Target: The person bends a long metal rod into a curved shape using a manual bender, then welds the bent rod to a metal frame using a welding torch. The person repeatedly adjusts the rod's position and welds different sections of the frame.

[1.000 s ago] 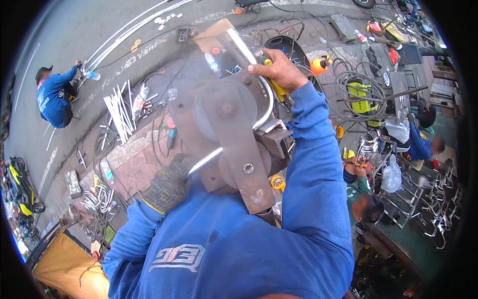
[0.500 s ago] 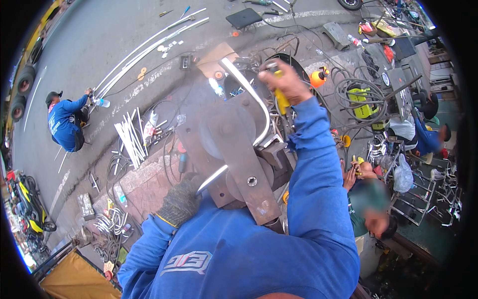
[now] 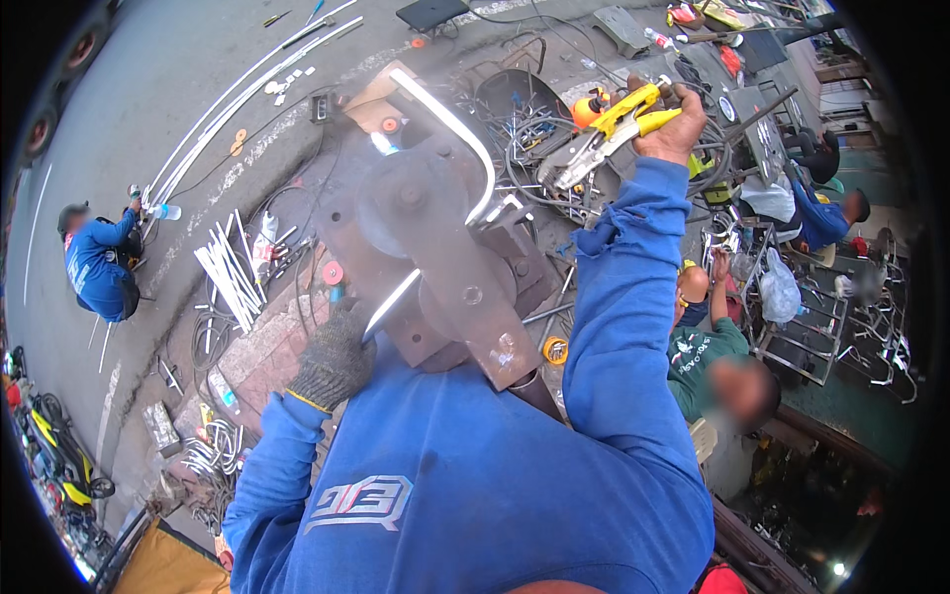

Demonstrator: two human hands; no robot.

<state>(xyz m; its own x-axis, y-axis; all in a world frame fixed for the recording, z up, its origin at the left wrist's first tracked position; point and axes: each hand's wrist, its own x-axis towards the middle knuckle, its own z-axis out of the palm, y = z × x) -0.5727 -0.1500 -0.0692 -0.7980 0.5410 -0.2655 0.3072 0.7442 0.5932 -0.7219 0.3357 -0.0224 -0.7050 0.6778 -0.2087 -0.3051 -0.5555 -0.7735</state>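
Note:
In front of me stands a pipe bender (image 3: 450,297) with a flat steel arm and round dies. A shiny metal tube (image 3: 450,124) is set in it, its far part curved around the die. My left hand (image 3: 332,356), in a dark grey knit glove, is closed around the tube's near end. To the right of the bender, my bare right hand (image 3: 678,124) is raised and wrapped around yellow-handled locking pliers (image 3: 591,156). Their silver jaws point down and left, apart from the tube.
Loose straight tubes (image 3: 230,272) lie left of the bender, near a bottle (image 3: 265,243). A person in blue (image 3: 99,262) crouches by long tubes on the road. Another in green (image 3: 708,351) is close on my right. Cables (image 3: 712,173) and an orange-topped container (image 3: 591,107) lie ahead right.
My right hand has moved right and away from the tube with the locking pliers, which now show their handles spread. The left hand stays at the tube's near end. The whole view has shifted.

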